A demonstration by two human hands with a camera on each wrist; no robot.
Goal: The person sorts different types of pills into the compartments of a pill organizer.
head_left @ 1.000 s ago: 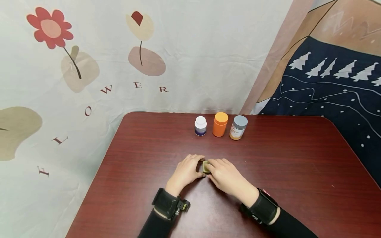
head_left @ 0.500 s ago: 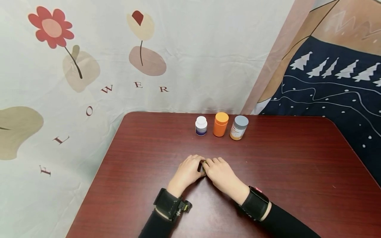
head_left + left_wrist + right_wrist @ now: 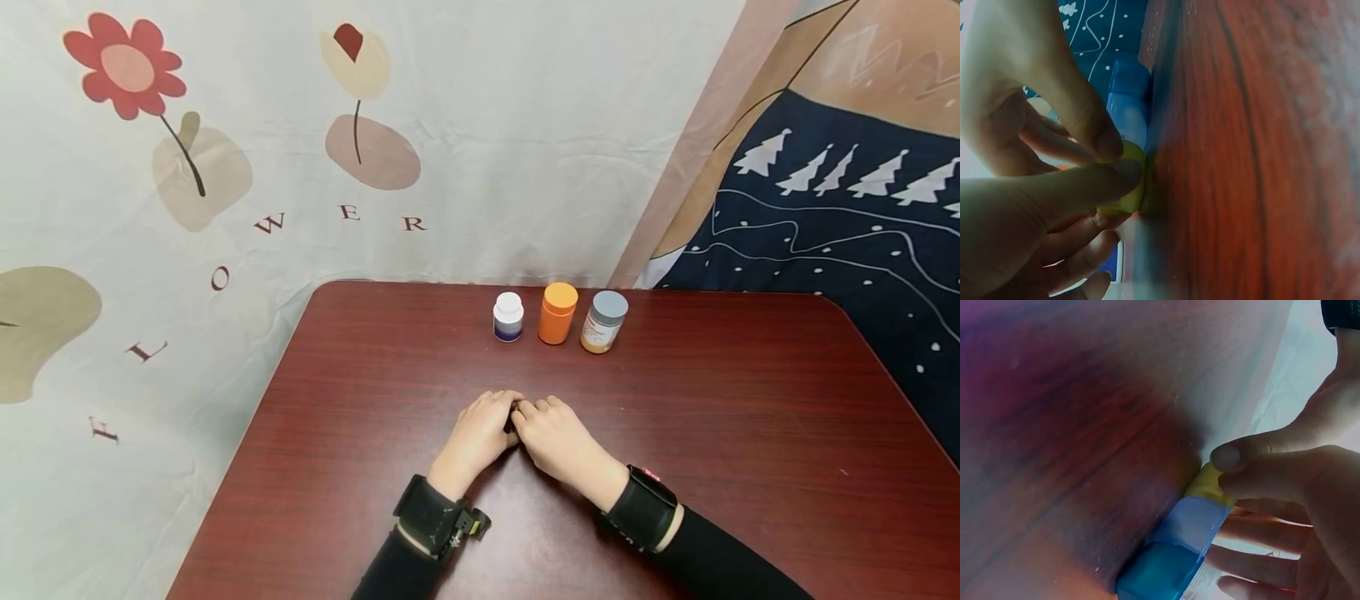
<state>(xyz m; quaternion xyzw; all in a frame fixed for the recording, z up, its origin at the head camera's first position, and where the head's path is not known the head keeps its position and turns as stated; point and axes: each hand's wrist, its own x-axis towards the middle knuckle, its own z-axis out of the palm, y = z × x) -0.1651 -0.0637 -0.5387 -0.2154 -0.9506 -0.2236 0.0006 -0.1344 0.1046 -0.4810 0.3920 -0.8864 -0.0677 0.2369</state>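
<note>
Low on the table, a small pill box (image 3: 1194, 522) has yellow, pale translucent blue and teal sections in a row. My left hand (image 3: 474, 433) grips its yellow end, the thumb pressed on the near side and fingers behind. Coming in from the other side, my right hand (image 3: 562, 446) has its thumb on the same yellow section, right beside the left thumb, and its fingers curled behind. From the head, the hands hide nearly all of the box. Both wrist views show the thumb tips almost meeting on the yellow part.
Beyond the hands stand a white bottle (image 3: 508, 318), an orange bottle (image 3: 556, 317) and a grey-lidded bottle (image 3: 603, 325) in a row near the back edge of the dark red table (image 3: 360, 358). A flower-printed cloth (image 3: 480, 125) hangs behind.
My right hand has shifted slightly left and curled its fingers in, covering the greenish-yellow square that showed between the hands. My left hand has edged slightly right. The bottles stay put.
</note>
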